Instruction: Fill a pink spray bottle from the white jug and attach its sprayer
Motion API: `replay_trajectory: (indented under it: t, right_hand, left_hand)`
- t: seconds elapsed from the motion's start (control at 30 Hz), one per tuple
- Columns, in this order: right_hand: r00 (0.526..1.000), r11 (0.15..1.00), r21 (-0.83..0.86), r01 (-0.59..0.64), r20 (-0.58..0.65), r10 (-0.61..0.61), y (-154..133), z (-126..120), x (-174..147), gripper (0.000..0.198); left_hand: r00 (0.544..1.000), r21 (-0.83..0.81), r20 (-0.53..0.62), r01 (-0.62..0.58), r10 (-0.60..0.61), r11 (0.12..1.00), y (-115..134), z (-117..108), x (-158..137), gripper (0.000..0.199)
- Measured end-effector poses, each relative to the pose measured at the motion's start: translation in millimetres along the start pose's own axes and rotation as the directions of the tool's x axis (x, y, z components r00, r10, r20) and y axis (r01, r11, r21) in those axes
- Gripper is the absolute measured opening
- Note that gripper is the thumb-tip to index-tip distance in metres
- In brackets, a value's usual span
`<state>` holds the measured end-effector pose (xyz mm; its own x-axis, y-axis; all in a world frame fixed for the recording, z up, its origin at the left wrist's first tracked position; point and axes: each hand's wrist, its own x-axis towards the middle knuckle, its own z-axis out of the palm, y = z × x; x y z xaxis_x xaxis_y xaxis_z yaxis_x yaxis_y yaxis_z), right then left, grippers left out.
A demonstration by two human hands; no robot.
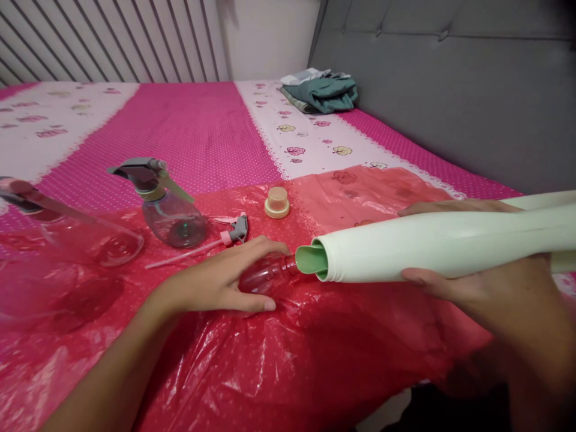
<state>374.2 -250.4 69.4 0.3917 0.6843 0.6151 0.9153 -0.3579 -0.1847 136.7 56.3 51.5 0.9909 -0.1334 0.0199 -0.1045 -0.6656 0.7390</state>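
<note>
My left hand (pixel 225 273) is wrapped round a small clear pinkish bottle (pixel 265 275), its neck facing right. My right hand (pixel 490 294) grips a large pale green jug (pixel 432 243) from below, with fingers showing behind it. The jug is tipped nearly level, and its green pouring spout (pixel 310 259) is right at the small bottle's neck. Whether liquid is flowing I cannot tell. Beyond my left hand lies a pink and grey trigger sprayer (pixel 236 231) with its dip tube. A cream cap (pixel 276 203) sits on the sheet behind the small bottle.
Red plastic sheeting (pixel 216 360) covers the near part of the pink patterned bedspread (pixel 189 132). To the left stand a grey-topped spray bottle (pixel 173 219) and a larger clear pink spray bottle (pixel 90 237). Folded clothes (pixel 319 91) lie near the grey headboard (pixel 450 102).
</note>
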Motion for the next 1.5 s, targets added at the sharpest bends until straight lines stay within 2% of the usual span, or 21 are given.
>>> replay_trajectory:
  t: [1.5]
  right_hand:
    - [1.0,1.0,-0.023,0.02,0.001,-0.02,2.3,0.8,0.4,0.074]
  left_hand:
    - [1.0,-0.004,0.001,-0.002,0.002,1.0,0.2,-0.6,0.7,0.066]
